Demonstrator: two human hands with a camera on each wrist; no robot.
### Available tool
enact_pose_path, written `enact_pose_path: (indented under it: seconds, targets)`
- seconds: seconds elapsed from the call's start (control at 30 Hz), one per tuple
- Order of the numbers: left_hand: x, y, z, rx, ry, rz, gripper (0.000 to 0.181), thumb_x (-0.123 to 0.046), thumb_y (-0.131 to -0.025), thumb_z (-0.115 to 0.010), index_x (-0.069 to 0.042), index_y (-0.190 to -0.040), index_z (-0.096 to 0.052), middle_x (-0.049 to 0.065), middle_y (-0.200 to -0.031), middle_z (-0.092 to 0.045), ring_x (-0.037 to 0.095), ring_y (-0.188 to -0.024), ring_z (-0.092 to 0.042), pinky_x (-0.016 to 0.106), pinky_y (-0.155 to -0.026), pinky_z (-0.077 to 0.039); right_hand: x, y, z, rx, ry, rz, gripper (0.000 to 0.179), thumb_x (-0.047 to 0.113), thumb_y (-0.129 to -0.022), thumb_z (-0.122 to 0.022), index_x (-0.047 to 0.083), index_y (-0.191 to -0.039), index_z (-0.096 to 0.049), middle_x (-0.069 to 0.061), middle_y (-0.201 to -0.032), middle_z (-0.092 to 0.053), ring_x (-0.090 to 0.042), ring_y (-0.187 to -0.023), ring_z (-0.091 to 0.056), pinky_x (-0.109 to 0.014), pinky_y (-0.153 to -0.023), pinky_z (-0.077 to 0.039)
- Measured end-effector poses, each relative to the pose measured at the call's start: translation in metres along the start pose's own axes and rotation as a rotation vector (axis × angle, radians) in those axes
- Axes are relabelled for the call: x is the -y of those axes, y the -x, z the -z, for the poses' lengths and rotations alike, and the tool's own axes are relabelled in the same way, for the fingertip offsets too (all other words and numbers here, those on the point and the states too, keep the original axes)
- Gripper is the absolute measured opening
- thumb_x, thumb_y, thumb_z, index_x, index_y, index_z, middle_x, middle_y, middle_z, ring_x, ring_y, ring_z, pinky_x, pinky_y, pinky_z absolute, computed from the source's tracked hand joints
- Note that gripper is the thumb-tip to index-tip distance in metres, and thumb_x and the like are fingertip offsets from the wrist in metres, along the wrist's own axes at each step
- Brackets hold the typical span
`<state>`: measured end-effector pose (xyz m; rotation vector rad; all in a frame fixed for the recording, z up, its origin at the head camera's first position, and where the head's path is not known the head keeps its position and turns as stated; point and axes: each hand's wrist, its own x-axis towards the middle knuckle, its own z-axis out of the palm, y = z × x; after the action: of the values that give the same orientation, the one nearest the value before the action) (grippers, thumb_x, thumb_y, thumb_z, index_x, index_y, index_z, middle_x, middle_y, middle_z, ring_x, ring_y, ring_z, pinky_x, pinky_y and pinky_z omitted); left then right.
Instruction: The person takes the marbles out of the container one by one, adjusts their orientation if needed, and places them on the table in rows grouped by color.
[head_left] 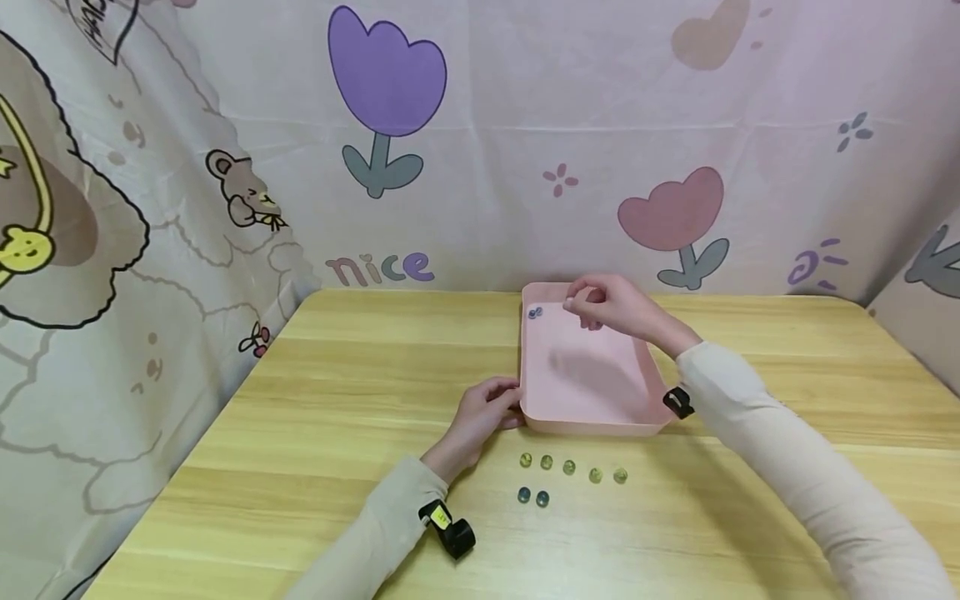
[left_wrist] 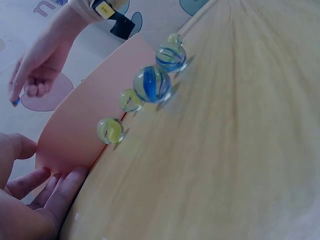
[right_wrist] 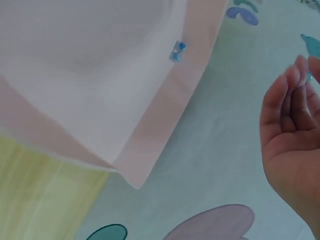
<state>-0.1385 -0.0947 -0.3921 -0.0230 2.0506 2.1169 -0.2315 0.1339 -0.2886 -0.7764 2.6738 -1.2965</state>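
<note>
A pink tray (head_left: 588, 429) stands on the table, and two small blue marbles (head_left: 535, 312) lie in its back left corner. My left hand (head_left: 480, 421) rests by the front left corner, its fingertips touching the outside of the tray wall (left_wrist: 95, 110). Above the tray's back part, my right hand (head_left: 611, 304) pinches a blue marble (left_wrist: 16, 101) between thumb and fingertips; only a bit of it shows. In front of the tray lie several yellow marbles (head_left: 569, 467) in a row. Nearer to me sit two blue marbles (head_left: 524, 495), side by side.
Wood-grain table (head_left: 360, 375) spreads around the tray on both sides. A printed cloth (head_left: 510, 125) hangs right behind the table's back edge and along the left side. Each wrist carries a black camera (head_left: 454, 535) on a strap.
</note>
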Motion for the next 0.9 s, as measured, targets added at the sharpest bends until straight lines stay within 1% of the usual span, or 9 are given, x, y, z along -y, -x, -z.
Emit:
enact_pose_path:
  seconds: [0.13, 0.23, 0.33, 0.47, 0.53, 0.63, 0.73, 0.83, 0.9]
  targets:
    - [-0.001, 0.000, -0.001, 0.004, -0.004, -0.002, 0.032, -0.013, -0.097, -0.059, 0.005, -0.123, -0.060, 0.014, -0.106, -0.062, 0.017, -0.088, -0.063, 0.030, -0.078, -0.059, 0.007, 0.012, -0.003, 0.008, -0.141, -0.011, 0.018, 0.014, -0.094, -0.064, -0.002, -0.103, -0.061, -0.014, -0.068, -0.066, -0.026, -0.061, -0.066, -0.042, -0.058, -0.061]
    - [0.000, 0.000, 0.000, -0.003, -0.012, 0.005, 0.031, -0.013, -0.097, -0.059, 0.005, -0.123, -0.060, 0.014, -0.106, -0.062, 0.018, -0.088, -0.063, 0.031, -0.078, -0.059, 0.011, 0.022, -0.008, 0.033, -0.211, 0.009, 0.017, 0.010, -0.093, -0.065, -0.004, -0.102, -0.061, -0.017, -0.068, -0.066, -0.027, -0.059, -0.066, -0.046, -0.056, -0.060]
    - [0.000, 0.002, 0.001, -0.001, 0.012, -0.001, 0.030, -0.012, -0.096, -0.059, 0.006, -0.121, -0.060, 0.016, -0.106, -0.062, 0.020, -0.090, -0.064, 0.031, -0.079, -0.059, 0.016, 0.033, -0.012, 0.047, -0.238, 0.004, 0.016, 0.009, -0.093, -0.065, -0.004, -0.101, -0.060, -0.017, -0.066, -0.065, -0.026, -0.057, -0.066, -0.046, -0.055, -0.060]
    - [0.001, 0.003, 0.002, 0.016, 0.046, -0.042, 0.031, -0.012, -0.095, -0.061, 0.008, -0.118, -0.060, 0.017, -0.105, -0.062, 0.022, -0.091, -0.064, 0.031, -0.079, -0.059, 0.022, 0.051, -0.018, 0.057, -0.221, -0.034, 0.019, 0.013, -0.093, -0.066, -0.002, -0.102, -0.060, -0.013, -0.063, -0.064, -0.024, -0.056, -0.064, -0.040, -0.054, -0.060]
    - [0.002, 0.002, 0.002, 0.016, 0.046, -0.051, 0.030, -0.012, -0.095, -0.061, 0.008, -0.117, -0.060, 0.016, -0.103, -0.062, 0.021, -0.090, -0.064, 0.031, -0.078, -0.059, 0.024, 0.060, -0.022, 0.074, -0.225, -0.047, 0.020, 0.014, -0.093, -0.066, -0.002, -0.103, -0.060, -0.013, -0.063, -0.064, -0.024, -0.056, -0.064, -0.041, -0.054, -0.060]
    - [0.002, 0.001, 0.002, 0.006, 0.046, -0.028, 0.030, -0.010, -0.095, -0.060, 0.008, -0.118, -0.060, 0.016, -0.104, -0.062, 0.020, -0.090, -0.064, 0.031, -0.078, -0.059, 0.026, 0.076, -0.030, 0.108, -0.272, -0.090, 0.025, 0.016, -0.094, -0.065, -0.004, -0.107, -0.060, -0.014, -0.064, -0.064, -0.024, -0.057, -0.065, -0.042, -0.055, -0.060]
    - [0.004, -0.002, 0.000, 0.003, 0.040, -0.008, 0.031, -0.010, -0.095, -0.059, 0.008, -0.120, -0.059, 0.016, -0.105, -0.062, 0.019, -0.090, -0.063, 0.032, -0.079, -0.059, 0.028, 0.094, -0.035, 0.119, -0.341, -0.138, 0.029, 0.016, -0.094, -0.064, -0.007, -0.111, -0.059, -0.015, -0.066, -0.065, -0.022, -0.058, -0.065, -0.040, -0.056, -0.060]
    - [0.004, -0.004, 0.000, 0.000, 0.035, 0.001, 0.031, -0.010, -0.095, -0.059, 0.007, -0.121, -0.059, 0.016, -0.106, -0.062, 0.018, -0.089, -0.063, 0.031, -0.079, -0.059, 0.029, 0.109, -0.041, 0.128, -0.402, -0.163, 0.031, 0.015, -0.095, -0.063, -0.010, -0.113, -0.057, -0.017, -0.067, -0.066, -0.020, -0.059, -0.065, -0.039, -0.056, -0.060]
    - [0.003, -0.004, 0.000, -0.002, 0.033, 0.002, 0.031, -0.010, -0.095, -0.059, 0.008, -0.121, -0.058, 0.016, -0.106, -0.061, 0.018, -0.088, -0.063, 0.031, -0.079, -0.059, 0.029, 0.118, -0.046, 0.151, -0.431, -0.163, 0.033, 0.014, -0.095, -0.062, -0.012, -0.114, -0.055, -0.021, -0.071, -0.067, -0.020, -0.061, -0.066, -0.041, -0.057, -0.060]
